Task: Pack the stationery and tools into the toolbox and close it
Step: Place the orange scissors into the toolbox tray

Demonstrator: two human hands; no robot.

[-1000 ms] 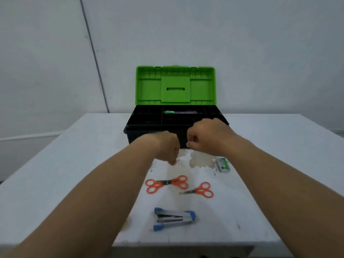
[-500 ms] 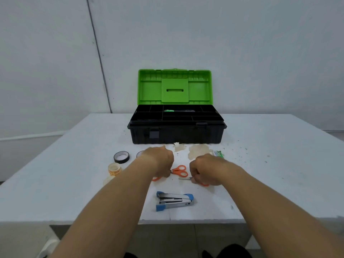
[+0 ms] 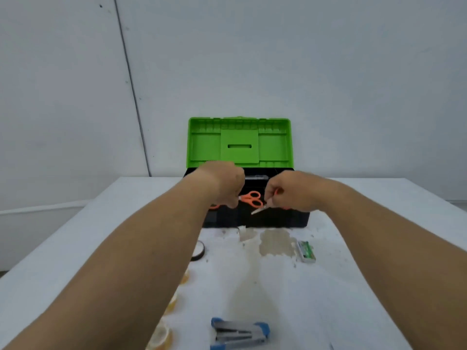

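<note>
The black toolbox (image 3: 290,219) stands open at the far middle of the table, its green lid (image 3: 240,142) upright. My left hand (image 3: 222,185) holds one pair of orange scissors (image 3: 251,198) over the box's open tray. My right hand (image 3: 290,192) grips a second pair of scissors (image 3: 259,210), its metal blade tip poking out to the lower left and its handles mostly hidden in my fist. A blue and grey stapler (image 3: 238,333) lies near the table's front edge. A small green staple box (image 3: 305,251) rests to the right in front of the toolbox.
A black tape roll (image 3: 199,251) peeks out beside my left forearm, and yellowish tape rolls (image 3: 161,334) lie partly hidden under that arm. A brownish stain (image 3: 275,241) marks the white table (image 3: 366,286). A grey wall rises behind.
Both hands rose from the table with a pair of scissors each and moved forward over the open toolbox. The camera also tilted closer to the table.
</note>
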